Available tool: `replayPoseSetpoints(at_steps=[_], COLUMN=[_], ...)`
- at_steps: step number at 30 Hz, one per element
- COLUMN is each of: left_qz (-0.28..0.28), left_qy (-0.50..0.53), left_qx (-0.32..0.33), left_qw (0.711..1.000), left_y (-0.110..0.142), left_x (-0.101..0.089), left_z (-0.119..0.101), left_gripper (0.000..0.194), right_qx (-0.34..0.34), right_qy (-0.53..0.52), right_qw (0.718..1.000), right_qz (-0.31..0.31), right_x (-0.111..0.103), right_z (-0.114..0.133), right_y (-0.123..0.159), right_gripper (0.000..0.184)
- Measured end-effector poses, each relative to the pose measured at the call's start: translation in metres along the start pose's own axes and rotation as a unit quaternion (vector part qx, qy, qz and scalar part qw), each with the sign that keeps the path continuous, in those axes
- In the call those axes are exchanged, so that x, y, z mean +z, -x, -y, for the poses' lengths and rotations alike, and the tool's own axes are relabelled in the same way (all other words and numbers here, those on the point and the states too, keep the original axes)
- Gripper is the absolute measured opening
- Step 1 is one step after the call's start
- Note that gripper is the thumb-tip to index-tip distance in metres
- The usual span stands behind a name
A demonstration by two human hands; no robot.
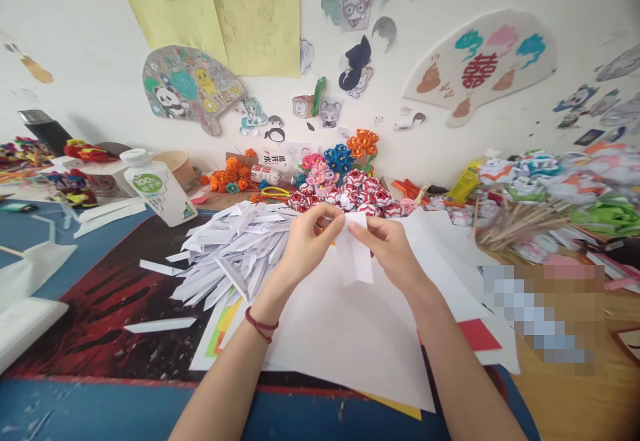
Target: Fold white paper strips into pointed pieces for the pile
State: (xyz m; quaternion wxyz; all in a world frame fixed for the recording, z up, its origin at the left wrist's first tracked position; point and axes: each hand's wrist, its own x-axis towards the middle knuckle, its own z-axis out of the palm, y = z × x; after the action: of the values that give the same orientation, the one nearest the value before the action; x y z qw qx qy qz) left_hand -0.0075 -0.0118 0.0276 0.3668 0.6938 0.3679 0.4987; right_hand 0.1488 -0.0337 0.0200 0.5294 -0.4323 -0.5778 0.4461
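A white paper strip (361,264) hangs above the far part of the large white sheet (350,341), the person's left hand (311,244) pinching its upper end between thumb and fingers while the right hand (393,244) pinches its other side near the same end. A lengthwise crease shows in the strip and its lower end hangs loose, its parts spread rather than pressed flat, so the folding of this piece looks partway along. Much of such work seems done: a pile of folded paper strips (233,248) lies heaped at the left of the large white sheet, with one folded strip (160,325) apart from it, further left of the sheet on a red-and-black mat (115,354). How many pieces are left cannot be told; no separate stack of unfolded strips can be made out. Beyond the far edge of the sheet sit red-and-white flowers (356,194), with blue flowers (337,159) and an orange bouquet (363,142) behind them, and a red paper piece (477,335) shows at its right.
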Motion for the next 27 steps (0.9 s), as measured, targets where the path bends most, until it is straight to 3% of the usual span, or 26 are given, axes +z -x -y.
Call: replayPoseSetpoints(at_steps=[9,18,27], left_qz=[0.006,0.037,0.026], left_qy=[0.04,0.153,0.165], left_qx=[-0.027,-0.1,-0.12], left_qw=[0.999,0.982,0.979], left_y=[-0.0015,-0.0011,-0.0001], left_x=[-0.0005,-0.0068,-0.007], left_z=[0.0074,0.0023,0.0027], left_gripper=[0.026,0.028,0.026], right_qx=[-0.055,-0.109,-0.108], right_qy=[0.041,0.137,0.125], right_qw=[0.997,0.984,0.986], right_qz=[-0.037,-0.044,-0.034], right_x=[0.0025,-0.0001,0.0011], right_z=[0.0003,-0.001,-0.0017], right_y=[-0.0007,0.001,0.0022], right_gripper=[0.028,0.046,0.037])
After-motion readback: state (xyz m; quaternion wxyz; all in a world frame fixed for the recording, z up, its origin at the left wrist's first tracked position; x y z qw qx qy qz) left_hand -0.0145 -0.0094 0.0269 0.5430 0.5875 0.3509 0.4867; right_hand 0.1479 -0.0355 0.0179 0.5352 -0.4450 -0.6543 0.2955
